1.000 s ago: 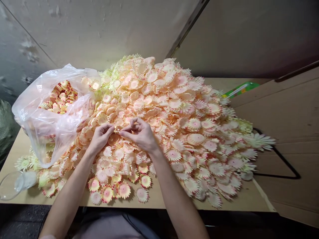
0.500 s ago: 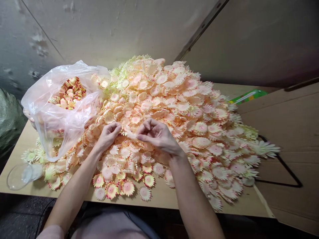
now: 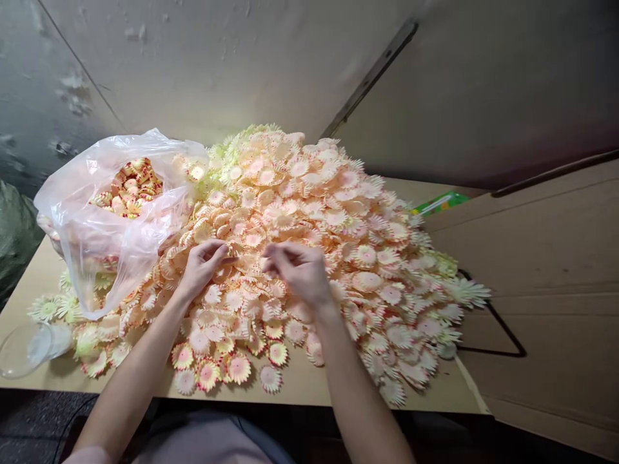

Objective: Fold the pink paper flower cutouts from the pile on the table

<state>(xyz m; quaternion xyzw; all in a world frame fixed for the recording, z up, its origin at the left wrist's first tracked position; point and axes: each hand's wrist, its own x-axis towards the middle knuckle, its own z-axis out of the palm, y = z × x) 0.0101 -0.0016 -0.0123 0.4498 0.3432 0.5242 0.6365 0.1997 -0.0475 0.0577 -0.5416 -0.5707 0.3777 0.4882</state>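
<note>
A big heap of pale pink and cream paper flowers [image 3: 319, 212] covers the wooden table [image 3: 309, 386]. My left hand [image 3: 200, 265] rests on the heap left of centre, its fingers curled and pinched on a flower piece that I cannot clearly make out. My right hand [image 3: 300, 270] hovers just above the heap, a short gap from the left hand, fingers curled; it is blurred by motion. Both forearms reach in from the bottom edge.
A clear plastic bag [image 3: 104, 219] holding red-and-yellow flowers lies open at the left. A clear round lid [image 3: 22, 351] sits at the table's front-left corner. Cardboard sheets [image 3: 546, 270] lean at the right, with a green packet [image 3: 438, 203] behind them. A grey wall stands behind.
My hands, joined on one flower a second ago, have drawn apart. The right hand has pulled away to the right and now blurs; the camera view has shifted slightly.
</note>
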